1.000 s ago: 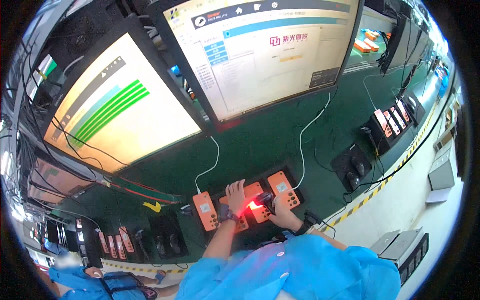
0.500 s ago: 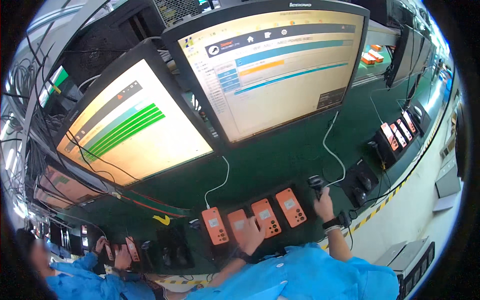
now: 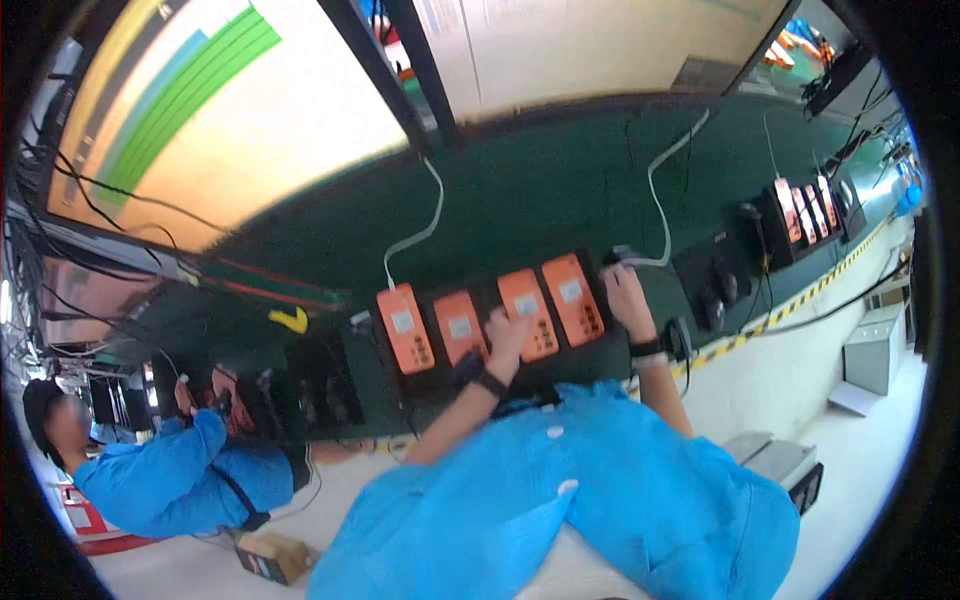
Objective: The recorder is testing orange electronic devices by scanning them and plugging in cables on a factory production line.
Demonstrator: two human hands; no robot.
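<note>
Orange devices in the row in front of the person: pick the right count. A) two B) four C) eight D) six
B, since four orange devices sit side by side in a dark holder on the green bench; the left hand rests between the second and third, and the right hand is at the row's right end.

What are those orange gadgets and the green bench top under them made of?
Orange handsets: apparently moulded plastic, even matte orange shells with a pale window each. Green bench top: looks like a rubbery mat, dull with faint soft sheen; can't be sure. The left hand rests on one.
</note>
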